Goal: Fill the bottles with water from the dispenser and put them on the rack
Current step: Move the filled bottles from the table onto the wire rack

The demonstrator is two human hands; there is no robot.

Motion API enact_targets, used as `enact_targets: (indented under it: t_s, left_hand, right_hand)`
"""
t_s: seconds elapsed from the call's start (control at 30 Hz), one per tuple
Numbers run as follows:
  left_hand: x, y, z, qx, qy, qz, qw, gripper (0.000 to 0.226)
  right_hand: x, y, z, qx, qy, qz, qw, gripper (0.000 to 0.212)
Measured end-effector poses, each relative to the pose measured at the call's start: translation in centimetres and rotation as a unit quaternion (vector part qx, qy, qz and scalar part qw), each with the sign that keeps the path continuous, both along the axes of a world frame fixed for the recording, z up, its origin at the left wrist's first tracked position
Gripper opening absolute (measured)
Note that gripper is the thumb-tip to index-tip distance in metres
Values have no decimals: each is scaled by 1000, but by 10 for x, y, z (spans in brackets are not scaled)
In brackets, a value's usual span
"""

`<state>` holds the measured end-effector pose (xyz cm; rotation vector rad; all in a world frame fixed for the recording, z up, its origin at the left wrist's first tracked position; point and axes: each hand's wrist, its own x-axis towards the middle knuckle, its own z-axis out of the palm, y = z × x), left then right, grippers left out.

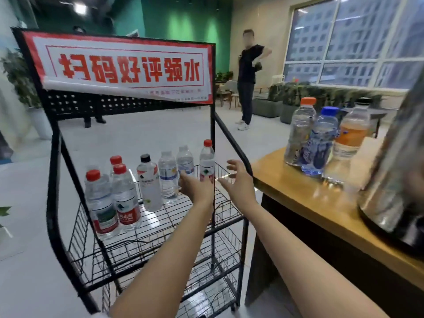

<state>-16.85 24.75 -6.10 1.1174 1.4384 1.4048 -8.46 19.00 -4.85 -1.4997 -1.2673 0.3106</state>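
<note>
A black wire rack (54, 171) carries several water bottles on its top shelf, among them a red-capped bottle (207, 157) at the right end and a clear bottle (185, 157) beside it. My left hand (197, 189) reaches over the shelf, and its fingers lie in front of the lower parts of these two bottles; I see no grip. My right hand (236, 180) hovers just right of the red-capped bottle with fingers spread, holding nothing. Three more bottles stand on the wooden table (298, 191): an orange-capped one (299, 134), a blue-capped one (321, 145) and an orange-labelled one (351, 138).
A shiny metal dispenser (394, 171) stands on the table at the far right. The rack has lower wire shelves (160, 249) and a red-and-white sign (124, 65) on top. A person (247, 79) stands in the room behind. A potted plant (20, 83) is at the left.
</note>
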Motion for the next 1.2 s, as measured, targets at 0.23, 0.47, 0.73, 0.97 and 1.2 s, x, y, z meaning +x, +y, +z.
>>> enact_targets:
  t_s: [0.23, 0.47, 0.73, 0.97, 1.2]
  left_hand:
    - [122, -28, 23, 73, -27, -179, 981, 60]
    - [205, -28, 33, 79, -26, -329, 941, 55]
    - [267, -13, 19, 114, 40, -395, 911, 54]
    - [291, -1, 14, 133, 105, -390, 905, 63]
    - [275, -4, 19, 103, 36, -423, 900, 55]
  right_hand:
    - [121, -50, 8, 88, -7, -235, 968, 50]
    - [192, -46, -3, 72, 27, -376, 923, 77]
    - [238, -9, -4, 65, 100, -481, 868, 60]
    - [250, -8, -6, 5, 75, -519, 851, 67]
    - [228, -18, 0, -35, 93, -473, 876, 56]
